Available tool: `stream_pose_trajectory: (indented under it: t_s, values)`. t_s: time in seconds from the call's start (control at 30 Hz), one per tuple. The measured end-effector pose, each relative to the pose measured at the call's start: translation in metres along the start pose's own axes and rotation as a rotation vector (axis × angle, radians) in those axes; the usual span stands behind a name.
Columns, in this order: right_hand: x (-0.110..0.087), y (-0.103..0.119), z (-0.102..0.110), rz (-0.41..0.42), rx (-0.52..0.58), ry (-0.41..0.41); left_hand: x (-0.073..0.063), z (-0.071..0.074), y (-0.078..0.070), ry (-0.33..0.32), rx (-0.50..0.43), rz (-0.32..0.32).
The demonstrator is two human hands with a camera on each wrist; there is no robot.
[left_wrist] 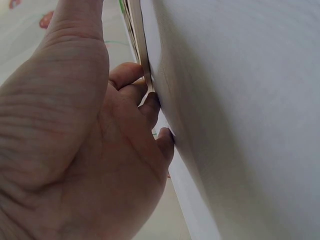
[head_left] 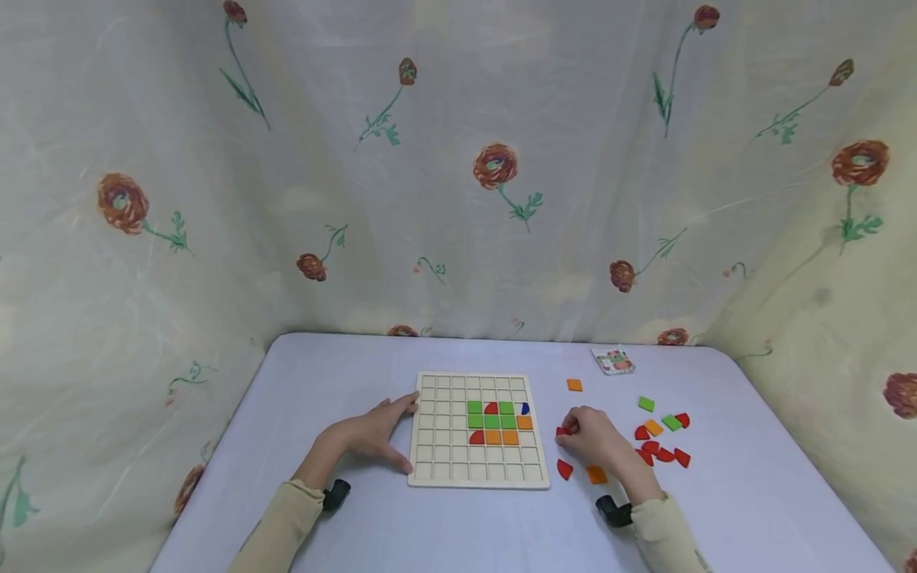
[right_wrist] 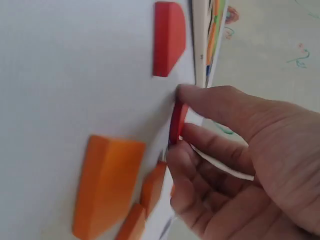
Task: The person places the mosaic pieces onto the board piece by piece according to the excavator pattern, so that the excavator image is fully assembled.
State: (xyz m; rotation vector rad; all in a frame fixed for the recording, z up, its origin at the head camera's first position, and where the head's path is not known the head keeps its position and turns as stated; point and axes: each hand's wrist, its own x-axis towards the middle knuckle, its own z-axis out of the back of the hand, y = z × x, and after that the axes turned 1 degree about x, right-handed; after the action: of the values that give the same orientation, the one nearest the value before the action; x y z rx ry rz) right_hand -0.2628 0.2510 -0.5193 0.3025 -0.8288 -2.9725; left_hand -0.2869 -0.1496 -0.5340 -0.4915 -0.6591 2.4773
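A cream grid board (head_left: 438,458) lies mid-table, bearing several green squares (head_left: 491,422), orange squares, two red quarter-circle tiles and a small dark blue piece (head_left: 525,408). Along the board's left edge rests my left hand (head_left: 368,434), thumb and fingers spread apart; the left wrist view shows its fingertips at the board's side. Just right of the board, my right hand (head_left: 593,438) pinches a red quarter-circle tile (right_wrist: 177,122) between thumb and fingers, close over the tabletop. Nearby lie another red quarter-circle tile (head_left: 564,469) and an orange tile (head_left: 597,475).
Several loose red tiles (head_left: 665,455), green squares (head_left: 646,403) and an orange tile (head_left: 653,427) are scattered at the right. One orange square (head_left: 575,384) lies beyond the right hand. A patterned card (head_left: 613,360) sits near the far edge, before a flowered curtain (head_left: 458,263).
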Motion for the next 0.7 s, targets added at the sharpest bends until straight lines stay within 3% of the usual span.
stream_pose_trajectory:
  t_s: [0.13, 0.4, 0.7]
  values:
    - [-0.0005, 0.0019, -0.0006, 0.035, -0.018, 0.004, 0.0003, 0.0007, -0.0008, 0.000, 0.002, -0.003]
    - [0.0028, 0.0039, -0.0077, 0.004, -0.043, -0.052, -0.0006, 0.0009, -0.0018, 0.011, -0.001, 0.012]
    - [0.0049, 0.0007, -0.0054, 0.040, 0.018, -0.005, -0.0003, 0.0018, -0.0013, 0.009, 0.015, 0.010]
